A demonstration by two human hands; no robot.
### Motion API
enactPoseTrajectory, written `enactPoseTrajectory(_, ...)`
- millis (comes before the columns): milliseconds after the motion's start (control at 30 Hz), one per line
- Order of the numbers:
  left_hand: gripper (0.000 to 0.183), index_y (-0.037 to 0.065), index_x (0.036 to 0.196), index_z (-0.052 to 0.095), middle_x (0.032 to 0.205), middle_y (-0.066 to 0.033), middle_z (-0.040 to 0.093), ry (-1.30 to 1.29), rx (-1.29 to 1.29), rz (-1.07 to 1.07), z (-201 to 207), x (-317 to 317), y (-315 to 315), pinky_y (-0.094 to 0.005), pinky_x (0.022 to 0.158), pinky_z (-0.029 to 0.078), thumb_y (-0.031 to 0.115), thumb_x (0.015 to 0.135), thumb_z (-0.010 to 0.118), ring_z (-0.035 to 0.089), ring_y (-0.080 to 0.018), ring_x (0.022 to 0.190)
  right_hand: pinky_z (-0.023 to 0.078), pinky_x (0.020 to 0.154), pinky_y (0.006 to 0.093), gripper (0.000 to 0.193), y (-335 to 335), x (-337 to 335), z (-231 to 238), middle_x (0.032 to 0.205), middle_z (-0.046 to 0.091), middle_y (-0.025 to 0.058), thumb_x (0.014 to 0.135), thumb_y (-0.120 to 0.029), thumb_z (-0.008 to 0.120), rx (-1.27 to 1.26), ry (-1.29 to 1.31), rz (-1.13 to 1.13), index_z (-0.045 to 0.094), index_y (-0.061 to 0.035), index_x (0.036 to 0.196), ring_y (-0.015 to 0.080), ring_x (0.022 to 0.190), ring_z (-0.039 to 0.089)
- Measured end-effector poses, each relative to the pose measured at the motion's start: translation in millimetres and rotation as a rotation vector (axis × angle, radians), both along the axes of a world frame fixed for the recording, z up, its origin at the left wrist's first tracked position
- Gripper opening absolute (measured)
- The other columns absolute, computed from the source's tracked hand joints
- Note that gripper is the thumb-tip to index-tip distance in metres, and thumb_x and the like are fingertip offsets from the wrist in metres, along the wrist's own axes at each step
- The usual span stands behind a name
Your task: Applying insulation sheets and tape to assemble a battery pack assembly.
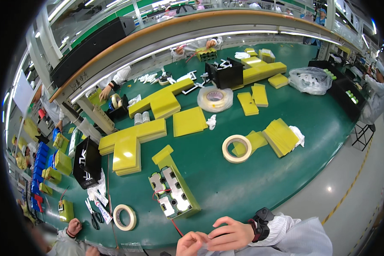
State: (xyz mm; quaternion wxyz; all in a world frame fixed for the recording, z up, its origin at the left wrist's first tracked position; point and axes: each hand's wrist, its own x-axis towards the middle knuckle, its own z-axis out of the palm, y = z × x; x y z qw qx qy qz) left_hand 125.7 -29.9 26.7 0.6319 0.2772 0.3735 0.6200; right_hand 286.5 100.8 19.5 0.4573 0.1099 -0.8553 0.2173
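At the near table edge my left hand (189, 244) and my right hand (231, 234) meet, fingertips pressed together. Both are closed; whatever is between the fingers is too small or hidden to make out. Just beyond them sits a battery pack (184, 194), partly wrapped in a yellow-green sheet, with white pads and black round openings on its face. One red wire (177, 228) runs from its near end toward my hands; another crosses its face. A folded yellow flap (162, 154) sticks out at the pack's far end.
Left of the pack lie a tape roll (124, 217), scissors (94, 215) and a black box (87, 163). Beyond it are stacked yellow sheets (127, 155) and another tape roll (237, 149). A co-worker's hand (74, 227) rests at the lower left; other workers' hands reach in across the table.
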Motion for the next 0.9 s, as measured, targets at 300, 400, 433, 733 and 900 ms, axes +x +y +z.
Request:
enactPoseTrajectory(300,0.046,-0.002,0.121,0.044,0.120,-0.0200,0.048,0.578,0.089,0.625,-45,-10,0,-0.0381,0.091,0.040,0.021,0.087,0.064,0.051,-0.0277,0.105,0.042,0.091,0.0393,0.058,62,-7,54,0.134,0.045,0.0183,0.088,-0.005,0.058,-0.719,0.387,-0.027,0.034,-0.0114,0.141,0.0295,0.113,0.051)
enactPoseTrajectory(400,0.085,-0.002,0.140,0.022,0.135,-0.0234,0.035,1.396,-0.094,0.897,-37,0,27,-0.0427,0.101,0.032,0.015,0.076,0.076,0.040,-0.0339,0.120,0.038,0.097,0.0374,0.074,103,-48,27,0.142,0.033,0.0225,0.093,-0.013,0.055,-0.897,0.078,-0.099,0.006,-0.0126,0.148,0.0285,0.124,0.045)
enactPoseTrajectory(433,0.085,-0.002,0.140,0.022,0.135,-0.0234,0.035,1.412,-0.097,0.920,-34,4,28,-0.0427,0.101,0.032,0.015,0.076,0.076,0.040,-0.0339,0.120,0.037,0.099,0.0371,0.076,110,-70,11,0.144,0.031,0.0223,0.094,-0.016,0.054,-0.987,0.043,-0.045,0.000,-0.0129,0.148,0.0278,0.128,0.042)
enactPoseTrajectory(733,0.108,-0.003,0.139,0.013,0.138,-0.0252,0.019,1.130,-0.093,0.905,-51,16,71,-0.0494,0.106,0.021,0.013,0.061,0.085,0.023,-0.0398,0.129,0.023,0.109,0.0412,0.068,119,-151,-65,0.144,0.034,0.0209,0.096,-0.058,0.026,-1.234,-0.258,0.112,0.004,-0.0199,0.148,0.0286,0.136,0.030)
enactPoseTrajectory(900,0.103,-0.004,0.136,0.016,0.133,-0.0237,0.026,1.222,-0.146,1.021,-55,16,84,-0.0492,0.104,0.025,0.008,0.060,0.084,0.030,-0.0377,0.124,0.032,0.102,0.0408,0.070,126,-165,-88,0.141,0.032,0.0165,0.093,-0.065,0.030,-1.563,-0.215,-0.098,0.018,-0.0186,0.144,0.0260,0.123,0.042)
